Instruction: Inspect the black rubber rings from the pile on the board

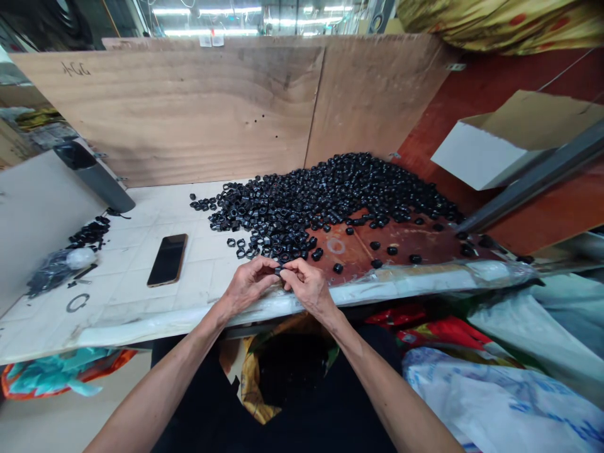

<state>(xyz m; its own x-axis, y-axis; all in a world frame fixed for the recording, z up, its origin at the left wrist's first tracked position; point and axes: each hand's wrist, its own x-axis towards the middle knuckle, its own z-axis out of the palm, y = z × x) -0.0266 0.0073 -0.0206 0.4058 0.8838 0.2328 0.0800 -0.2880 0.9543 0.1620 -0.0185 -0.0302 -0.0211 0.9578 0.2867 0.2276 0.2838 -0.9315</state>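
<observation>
Both hands meet at the front edge of the workbench, fingers pinched together. Between the fingertips of my left hand and my right hand is a small black ring-shaped part, mostly hidden by the fingers. Just beyond them spreads a large heap of black ring-shaped parts, piled highest at the back right. A few loose ones lie near my right hand on the red-brown board. Below my hands, in my lap, an open yellow bag has a dark inside.
A phone lies left of the heap, with a dark cylindrical bottle leaning behind it. Small black pieces and a flat ring sit at far left. Plywood boards wall the back; a cardboard box is at right.
</observation>
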